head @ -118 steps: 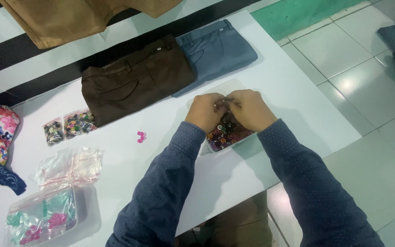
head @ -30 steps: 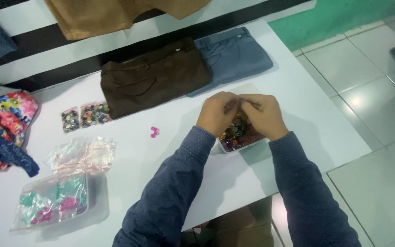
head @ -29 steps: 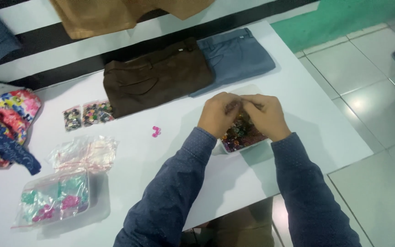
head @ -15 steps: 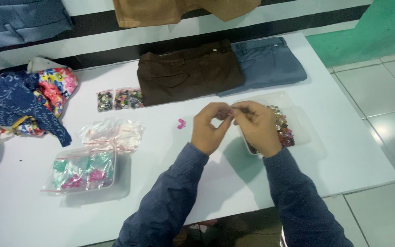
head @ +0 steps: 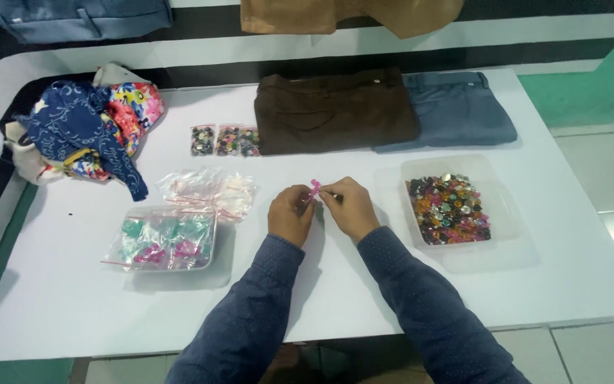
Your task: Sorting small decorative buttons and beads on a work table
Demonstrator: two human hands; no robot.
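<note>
Head view: left hand (head: 291,215) & right hand (head: 350,208) meet at table (head: 335,299) centre, fingertips of both pinched shut on small pink button (head: 315,188) betw them. Clear tray of mixed buttons (head: 449,210) at 3 o'clock of hands, apart. Bag of teal/pink pieces (head: 166,238) at 9 o'clock. Brown trousers (head: 332,110) at 12.

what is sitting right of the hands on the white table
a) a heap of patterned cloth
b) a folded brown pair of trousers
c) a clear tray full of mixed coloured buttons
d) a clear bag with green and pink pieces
c: the clear tray of mixed buttons lies to the right of the right hand and left hand, which pinch a small pink piece between them.
</note>
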